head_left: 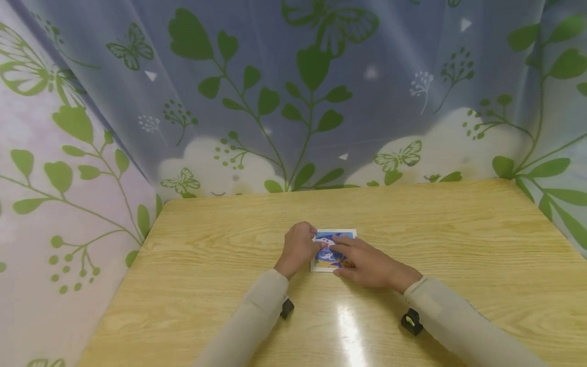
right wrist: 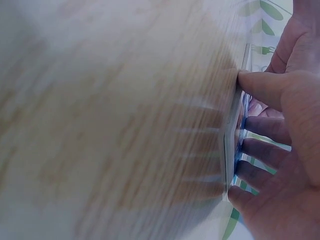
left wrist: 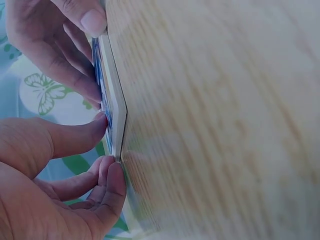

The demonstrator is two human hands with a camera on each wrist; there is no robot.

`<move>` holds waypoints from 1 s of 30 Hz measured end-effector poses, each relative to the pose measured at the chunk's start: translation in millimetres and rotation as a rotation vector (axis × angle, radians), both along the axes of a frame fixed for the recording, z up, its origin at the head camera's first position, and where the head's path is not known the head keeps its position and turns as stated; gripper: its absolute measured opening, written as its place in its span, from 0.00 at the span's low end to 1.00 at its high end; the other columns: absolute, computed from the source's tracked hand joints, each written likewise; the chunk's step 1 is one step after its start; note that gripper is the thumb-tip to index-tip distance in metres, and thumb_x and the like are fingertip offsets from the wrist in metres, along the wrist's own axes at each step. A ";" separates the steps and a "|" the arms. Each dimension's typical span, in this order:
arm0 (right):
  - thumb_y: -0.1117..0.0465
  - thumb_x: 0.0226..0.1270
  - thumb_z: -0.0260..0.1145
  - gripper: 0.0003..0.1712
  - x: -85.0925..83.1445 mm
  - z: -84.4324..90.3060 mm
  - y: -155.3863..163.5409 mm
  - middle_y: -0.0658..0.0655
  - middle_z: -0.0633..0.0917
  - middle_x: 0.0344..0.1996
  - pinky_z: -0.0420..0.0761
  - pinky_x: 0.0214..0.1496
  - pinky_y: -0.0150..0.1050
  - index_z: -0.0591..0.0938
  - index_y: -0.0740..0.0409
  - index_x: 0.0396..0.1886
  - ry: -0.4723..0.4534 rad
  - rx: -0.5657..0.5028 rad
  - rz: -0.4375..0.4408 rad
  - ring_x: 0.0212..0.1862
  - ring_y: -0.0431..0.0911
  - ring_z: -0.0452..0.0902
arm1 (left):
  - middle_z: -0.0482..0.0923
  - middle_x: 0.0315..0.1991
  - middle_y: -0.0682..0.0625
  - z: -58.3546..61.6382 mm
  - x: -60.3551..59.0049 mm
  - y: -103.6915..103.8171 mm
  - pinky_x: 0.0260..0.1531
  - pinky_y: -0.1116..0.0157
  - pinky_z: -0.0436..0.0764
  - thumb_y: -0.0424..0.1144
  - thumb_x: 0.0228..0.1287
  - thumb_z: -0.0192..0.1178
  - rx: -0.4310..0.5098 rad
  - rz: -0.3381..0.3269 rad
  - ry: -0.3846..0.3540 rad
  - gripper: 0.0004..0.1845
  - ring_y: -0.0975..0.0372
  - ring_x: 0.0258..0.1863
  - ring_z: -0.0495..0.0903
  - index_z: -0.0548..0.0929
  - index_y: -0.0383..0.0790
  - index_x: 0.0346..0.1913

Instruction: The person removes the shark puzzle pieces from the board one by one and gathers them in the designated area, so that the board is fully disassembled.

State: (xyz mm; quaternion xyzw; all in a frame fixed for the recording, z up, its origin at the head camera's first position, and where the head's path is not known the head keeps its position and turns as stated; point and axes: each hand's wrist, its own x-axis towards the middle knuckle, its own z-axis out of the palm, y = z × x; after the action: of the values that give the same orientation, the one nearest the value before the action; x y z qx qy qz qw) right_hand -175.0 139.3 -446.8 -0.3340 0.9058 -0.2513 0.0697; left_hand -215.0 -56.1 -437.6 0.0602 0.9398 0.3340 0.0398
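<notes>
A small square picture board (head_left: 345, 235) with a white border and a blue image lies flat on the wooden table (head_left: 458, 229). My left hand (head_left: 306, 245) is at its left edge. The thumb presses on the picture face and the curled fingers hold the edge, as the left wrist view shows: left hand (left wrist: 102, 150), board (left wrist: 116, 112). My right hand (head_left: 348, 256) lies over the board's right half with fairly straight fingers resting on the picture. In the right wrist view the right hand (right wrist: 250, 150) touches the board (right wrist: 230, 150) with its thumb against the rim. Much of the image is hidden under both hands.
A curtain (head_left: 293, 102) printed with green leaves and butterflies hangs close behind and on both sides of the table. Bare wood surrounds the board on all sides. Small black wrist cameras (head_left: 411, 322) sit under both sleeves.
</notes>
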 end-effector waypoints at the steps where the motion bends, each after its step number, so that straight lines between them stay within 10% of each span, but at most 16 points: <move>1: 0.55 0.72 0.67 0.34 0.2 0.2 -0.1 0.72 0.66 0.72 0.59 0.73 0.64 0.71 0.71 0.69 -0.002 0.000 0.000 0.73 0.68 0.60 | 0.84 0.46 0.39 -0.1 -0.1 0.1 0.52 0.52 0.81 0.35 0.56 0.76 0.000 0.002 0.001 0.20 0.49 0.49 0.82 0.83 0.27 0.47; 30: 0.54 0.74 0.66 0.34 0.4 2.8 -0.2 0.70 0.65 0.73 0.58 0.74 0.62 0.71 0.69 0.71 -0.032 0.022 -0.013 0.74 0.66 0.59 | 0.87 0.35 0.46 -1.3 -7.5 -7.7 0.36 0.64 0.85 0.26 0.58 0.68 0.269 0.114 -0.026 0.08 0.58 0.35 0.85 0.89 0.33 0.41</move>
State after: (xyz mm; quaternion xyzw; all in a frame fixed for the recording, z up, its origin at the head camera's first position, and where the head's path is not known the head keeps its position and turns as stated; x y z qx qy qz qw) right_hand -174.6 139.2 -444.0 -0.3231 0.9095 -0.2470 0.0863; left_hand -222.5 -63.8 -438.9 0.0072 0.8879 0.4594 0.0247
